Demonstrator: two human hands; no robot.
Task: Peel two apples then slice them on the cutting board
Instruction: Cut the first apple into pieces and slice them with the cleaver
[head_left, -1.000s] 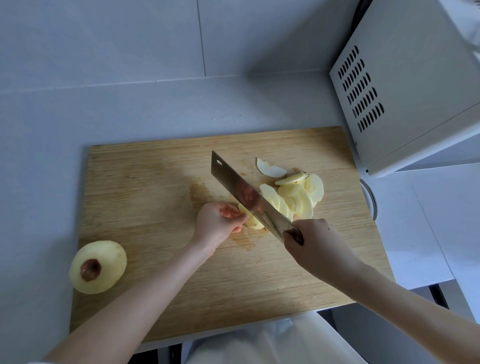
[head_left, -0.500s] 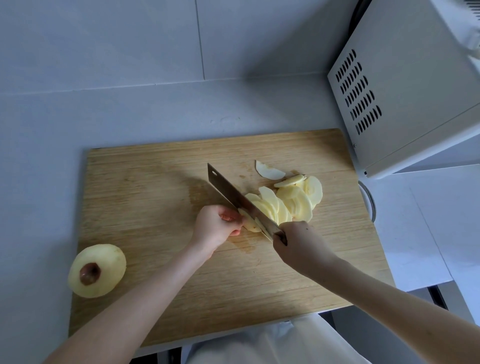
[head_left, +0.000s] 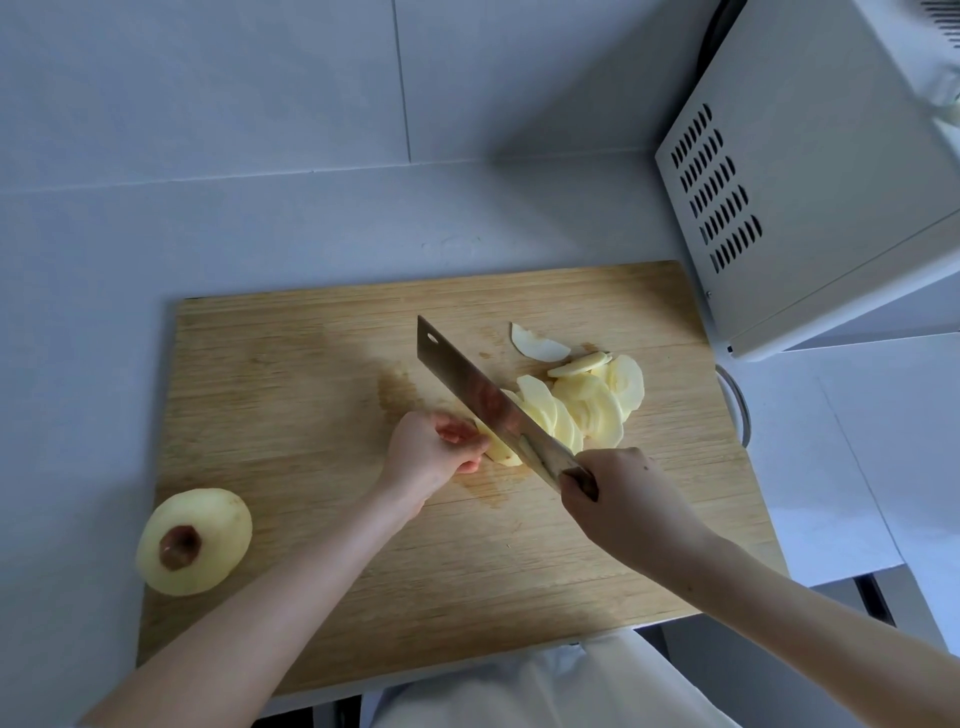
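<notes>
Nearest me, white cloth (head_left: 545, 686) at the bottom edge, w/ the wooden cutting board (head_left: 311, 597) just beyond it on the grey counter (head_left: 260, 223). At the board's near-left edge sits 1 whole peeled apple (head_left: 195, 540), brown stem pit facing up, well apart from both hands.

Mid-board: my L hand (head_left: 431, 454) has its fingers curled down onto the last chunk of the other apple (head_left: 501, 449), pinning it to the wood. My R hand (head_left: 623, 499) is wrapped tight round the handle of the cleaver (head_left: 467, 379). The blade runs diagonally from that fist toward far-left, passing right beside my L fingertips and over the chunk. Can't tell if the edge is biting in.

Just right of the blade, a fanned pile of cut slices (head_left: 587, 405) lies overlapping on the board; 1 loose slice (head_left: 537, 345) sits a bit farther back.

Far right, a white vented appliance (head_left: 810, 171) stands on the counter, near the board's far-right corner. Behind it all, a tiled wall (head_left: 208, 78).
</notes>
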